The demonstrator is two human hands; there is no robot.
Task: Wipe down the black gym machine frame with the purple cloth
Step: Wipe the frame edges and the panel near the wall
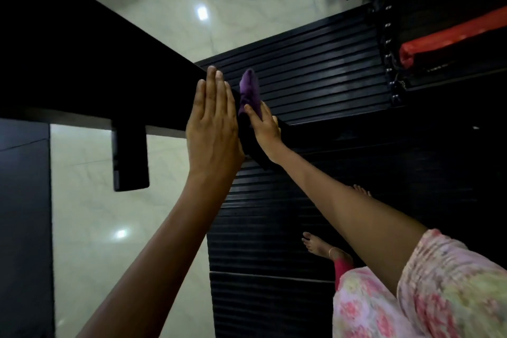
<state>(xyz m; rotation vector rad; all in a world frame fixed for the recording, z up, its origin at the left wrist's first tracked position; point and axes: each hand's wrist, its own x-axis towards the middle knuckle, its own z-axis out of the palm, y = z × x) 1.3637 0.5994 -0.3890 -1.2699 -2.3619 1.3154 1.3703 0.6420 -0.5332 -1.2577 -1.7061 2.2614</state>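
Black gym machine frame [90, 63]: thick matte-black beam, runs diag from upper left down to center-right, w/ a short black stub hanging off its underside at left. Purple cloth [249, 90]: small, bunched, soft-looking, sits on the beam's right side near its lower end; top corner sticks up in a rounded point, lower part pressed against the frame, partly hidden. Cloth's full size can't be told.
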